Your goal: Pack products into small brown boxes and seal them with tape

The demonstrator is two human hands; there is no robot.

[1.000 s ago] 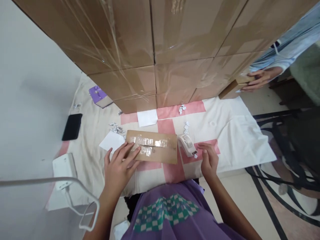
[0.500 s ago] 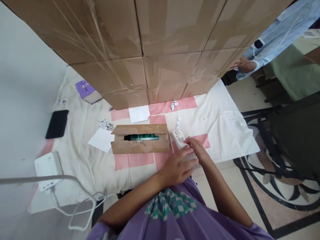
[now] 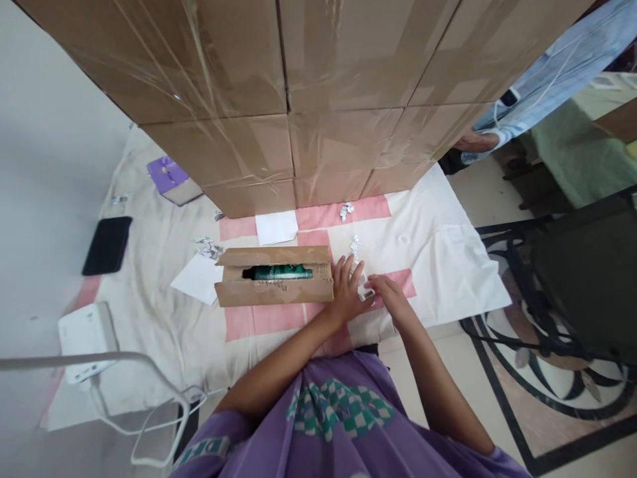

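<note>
A white tape dispenser (image 3: 367,292) lies on the cloth, just right of the carton. My left hand (image 3: 346,293) lies over it from the left, fingers curled around its body and covering most of it. At its right end, my right hand (image 3: 391,297) has its fingertips pinched together; what is between them is too small to make out. Beside my left hand is a long cardboard box (image 3: 273,293) with its top flaps partly parted. Through the gap shows a green bottle (image 3: 283,272) with a black end, lying on its side.
Stacked, taped cartons (image 3: 343,146) rise behind the work area. White paper (image 3: 199,282), crumpled foil (image 3: 209,249), a black phone (image 3: 107,245), a purple box (image 3: 172,179) and a cabled white device (image 3: 89,338) lie on the cloth. Another person's hand (image 3: 478,141) is at the right.
My left hand has moved left and forward onto the tape dispenser, against the box's right end. My right hand stays close to the dispenser's end. The view has shifted slightly.
</note>
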